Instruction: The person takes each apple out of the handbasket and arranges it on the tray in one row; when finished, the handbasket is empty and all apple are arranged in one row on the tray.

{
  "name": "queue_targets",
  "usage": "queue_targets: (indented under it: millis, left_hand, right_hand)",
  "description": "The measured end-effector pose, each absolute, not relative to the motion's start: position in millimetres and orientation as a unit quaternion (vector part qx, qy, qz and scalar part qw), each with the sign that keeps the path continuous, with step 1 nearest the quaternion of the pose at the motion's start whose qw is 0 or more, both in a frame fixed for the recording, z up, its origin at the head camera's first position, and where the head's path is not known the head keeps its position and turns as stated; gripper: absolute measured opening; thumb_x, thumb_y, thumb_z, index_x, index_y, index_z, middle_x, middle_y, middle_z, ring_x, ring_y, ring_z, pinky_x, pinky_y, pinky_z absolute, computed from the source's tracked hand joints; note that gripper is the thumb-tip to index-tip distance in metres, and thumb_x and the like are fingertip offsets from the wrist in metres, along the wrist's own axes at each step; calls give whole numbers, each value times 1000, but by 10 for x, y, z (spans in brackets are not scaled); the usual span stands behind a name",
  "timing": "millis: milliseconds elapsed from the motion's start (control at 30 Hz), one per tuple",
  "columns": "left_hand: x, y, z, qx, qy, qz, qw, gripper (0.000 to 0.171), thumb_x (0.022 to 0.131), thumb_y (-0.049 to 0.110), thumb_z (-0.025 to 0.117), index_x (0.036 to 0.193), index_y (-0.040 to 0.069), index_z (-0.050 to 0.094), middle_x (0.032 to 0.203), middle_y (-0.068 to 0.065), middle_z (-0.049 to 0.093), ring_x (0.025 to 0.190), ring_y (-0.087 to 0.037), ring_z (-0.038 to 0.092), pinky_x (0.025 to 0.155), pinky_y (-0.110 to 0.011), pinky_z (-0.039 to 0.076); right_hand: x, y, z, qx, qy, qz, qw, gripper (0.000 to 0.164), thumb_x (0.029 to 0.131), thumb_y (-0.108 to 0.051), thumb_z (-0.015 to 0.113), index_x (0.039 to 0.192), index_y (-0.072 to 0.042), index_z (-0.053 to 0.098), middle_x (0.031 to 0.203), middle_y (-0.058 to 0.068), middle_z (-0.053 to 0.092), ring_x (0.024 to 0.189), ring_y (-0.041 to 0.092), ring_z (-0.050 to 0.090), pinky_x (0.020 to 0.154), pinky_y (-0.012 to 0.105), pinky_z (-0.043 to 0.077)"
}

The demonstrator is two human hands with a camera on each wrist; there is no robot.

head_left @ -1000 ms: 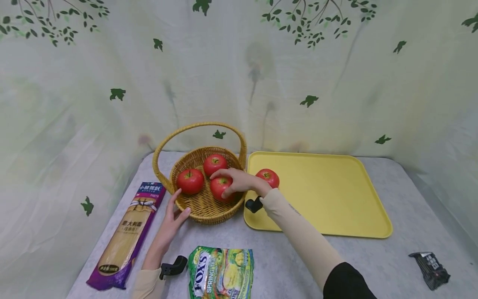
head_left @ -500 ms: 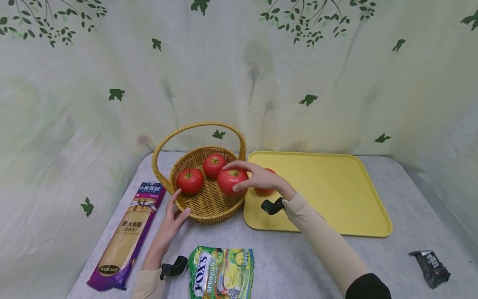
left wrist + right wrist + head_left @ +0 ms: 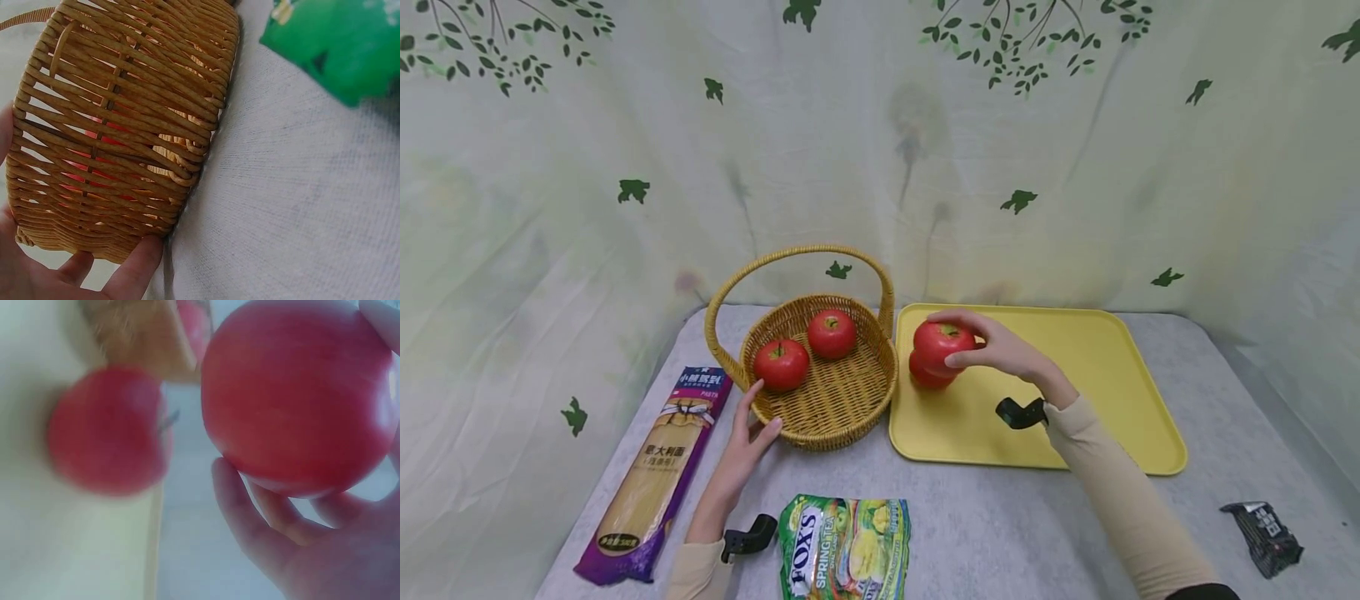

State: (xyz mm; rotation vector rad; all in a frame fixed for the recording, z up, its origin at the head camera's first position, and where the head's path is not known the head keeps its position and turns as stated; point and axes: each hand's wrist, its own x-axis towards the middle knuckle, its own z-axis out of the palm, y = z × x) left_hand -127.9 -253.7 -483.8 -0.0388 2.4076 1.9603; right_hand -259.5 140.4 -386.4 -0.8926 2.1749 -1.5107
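My right hand (image 3: 1000, 346) holds a red apple (image 3: 942, 348) above the left part of the yellow tray (image 3: 1060, 400), its thumb and fingers around the fruit. Partly behind that one, a second apple (image 3: 928, 375) lies on the tray; the right wrist view shows this lower apple (image 3: 109, 431) apart from the held apple (image 3: 297, 397). Two more apples, one at the left (image 3: 781, 364) and one at the back (image 3: 832, 333), sit in the wicker basket (image 3: 831, 429). With fingers spread, my left hand (image 3: 745, 450) rests against the basket's near left side, touching the weave (image 3: 125, 125).
A long pasta pack (image 3: 655, 475) lies left of the basket. In front is a green FOX'S candy bag (image 3: 846, 546), and a small black packet (image 3: 1262, 540) lies at the far right. The basket's tall handle (image 3: 805, 250) arches over its opening. A patterned curtain hangs behind.
My right hand has lifted an apple out of the basket and carried it right, over the tray. The left hand has stayed at the basket.
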Motion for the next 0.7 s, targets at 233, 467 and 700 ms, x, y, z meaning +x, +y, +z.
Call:
queue_targets:
  millis: [233,467,700]
  left_hand:
    - [-1277,-2534,-4848,-17,777,629,20,66,102,21,48,154,30,9,157,-12,-10,135,-52,14,101,-65,24]
    - [-1276,-2533,-4839,-17,776,630,19,66,102,20,47,154,29,8,157,-12,-10,135,-51,15,102,-64,24]
    - [-1276,-2531,-4836,-14,776,630,19,66,102,20,48,154,29,8,157,-11,-10,135,-51,15,101,-65,24]
  right_hand:
    - [-2611,1870,-4059,-225,795,-548,132,60,86,-20,71,141,-16,46,139,10,43,121,33,41,90,45,45]
    - [-2608,2145,-4322,-179,813,-541,121,62,89,-19,68,144,-11,41,140,14,41,121,34,40,91,44,43]
    - [-2605,2133,-4478,-153,823,-534,120,64,88,-21,70,144,-11,41,139,16,42,121,36,41,94,47,40]
